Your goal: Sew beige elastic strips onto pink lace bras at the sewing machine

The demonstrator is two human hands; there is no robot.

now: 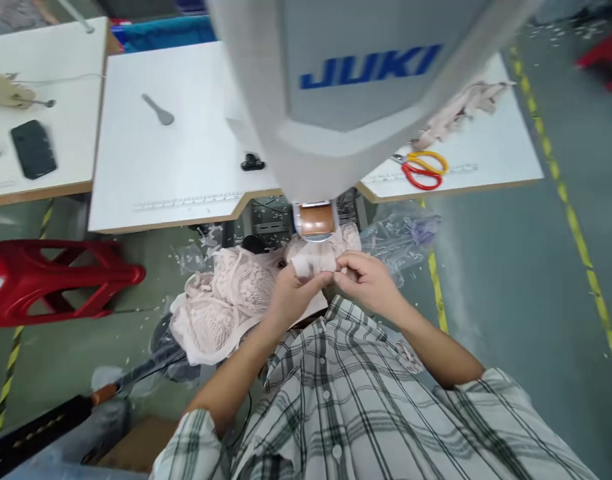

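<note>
At the foot of a white JUKI sewing machine, both my hands pinch a pale band of fabric, which looks like part of a pale pink bra. My left hand grips the band's left side, thumb stretched across the front. Close beside it, my right hand pinches the right end with thumb and fingertips. Just beyond the hands is the machine's rounded end with a brown, shiny window. More pale pink lace bras are heaped to the left of my left hand. The needle area is hidden.
Orange-and-red-handled scissors and pale fabric strips lie on the white table, right side. A grey spoon-shaped tool lies on its left. A red stool stands left; a plastic bag hangs right. A phone rests on the neighbouring table.
</note>
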